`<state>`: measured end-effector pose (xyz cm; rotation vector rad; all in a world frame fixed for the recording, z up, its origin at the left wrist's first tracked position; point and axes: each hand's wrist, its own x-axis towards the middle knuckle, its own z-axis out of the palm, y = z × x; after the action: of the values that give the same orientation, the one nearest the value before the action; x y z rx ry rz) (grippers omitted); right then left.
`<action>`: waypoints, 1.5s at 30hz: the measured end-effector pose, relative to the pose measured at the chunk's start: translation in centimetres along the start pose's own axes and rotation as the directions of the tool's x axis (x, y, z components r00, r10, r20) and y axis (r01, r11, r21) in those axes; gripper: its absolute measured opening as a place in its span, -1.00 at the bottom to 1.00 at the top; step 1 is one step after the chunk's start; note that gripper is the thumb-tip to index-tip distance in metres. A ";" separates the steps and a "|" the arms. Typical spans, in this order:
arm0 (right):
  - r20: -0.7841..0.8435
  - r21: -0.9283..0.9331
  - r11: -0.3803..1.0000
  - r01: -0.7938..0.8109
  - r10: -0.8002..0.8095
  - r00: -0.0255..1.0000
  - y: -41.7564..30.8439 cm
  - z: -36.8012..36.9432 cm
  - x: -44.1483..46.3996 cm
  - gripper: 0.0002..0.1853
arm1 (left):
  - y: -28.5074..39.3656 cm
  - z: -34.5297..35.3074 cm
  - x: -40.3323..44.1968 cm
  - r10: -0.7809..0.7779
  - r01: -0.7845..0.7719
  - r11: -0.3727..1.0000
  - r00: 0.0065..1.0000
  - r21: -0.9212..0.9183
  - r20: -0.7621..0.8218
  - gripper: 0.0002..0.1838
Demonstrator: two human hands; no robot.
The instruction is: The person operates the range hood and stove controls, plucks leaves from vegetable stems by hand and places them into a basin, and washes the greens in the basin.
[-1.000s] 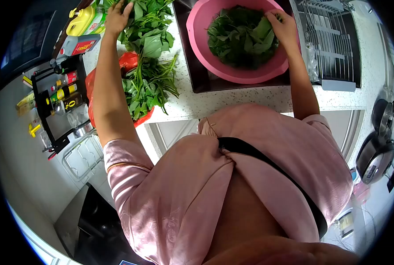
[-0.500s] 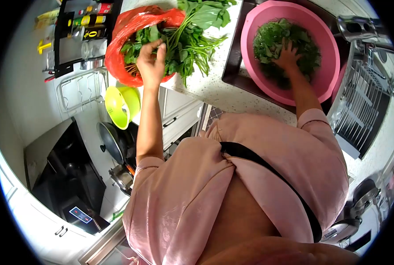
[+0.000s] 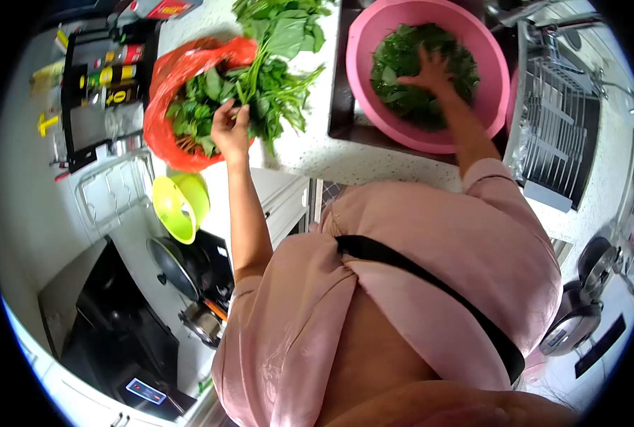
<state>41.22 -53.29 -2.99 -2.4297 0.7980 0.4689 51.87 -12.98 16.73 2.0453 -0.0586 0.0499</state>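
Note:
My left hand point(image 3: 231, 129) is at the near edge of the greens point(image 3: 203, 96) in a red plastic bag point(image 3: 162, 85); its fingers are curled, and what they hold, if anything, is too small to make out. Stemmed greens point(image 3: 281, 92) lie over the bag's right side, with more leaves point(image 3: 285, 32) behind. My right hand point(image 3: 431, 72) spreads its fingers over dark leaves point(image 3: 402, 96) in a pink basin point(image 3: 360, 53). The leaves look wet. The basin stands in the dark sink point(image 3: 342, 107).
A yellow-green colander point(image 3: 182, 206) is left of my left forearm. Bottles stand on a black rack point(image 3: 78, 92) at the left. Right of the basin is a metal dish rack point(image 3: 555, 128) beside the faucet point(image 3: 573, 21). Pans point(image 3: 175, 267) are at the lower left.
My left hand has come back from the far leaves to the red bag. My right hand has moved from the basin's right side onto the leaves, its fingers now spread. The view has shifted.

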 end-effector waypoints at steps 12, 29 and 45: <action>-0.110 0.136 0.964 0.228 -0.214 0.971 3.0 0.0 -0.1 -0.44 | 3.4 1.7 0.5 0.027 -0.095 0.948 0.975 -0.302 -0.221 -0.82; 0.087 -0.307 0.949 0.069 -0.045 0.995 4.9 -3.5 -5.3 0.22 | 14.3 -3.6 -2.8 0.277 -0.352 0.808 0.935 -0.472 -0.224 -0.76; -0.181 0.838 0.485 0.251 -0.186 0.966 1.3 -9.2 -6.3 -0.59 | 11.9 -2.3 -7.6 0.073 -0.112 0.739 0.994 -0.664 -0.086 -0.72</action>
<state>36.96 -56.78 6.80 -1.5394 0.5262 -0.1329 43.52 -16.26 27.90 1.3077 -0.1254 0.1283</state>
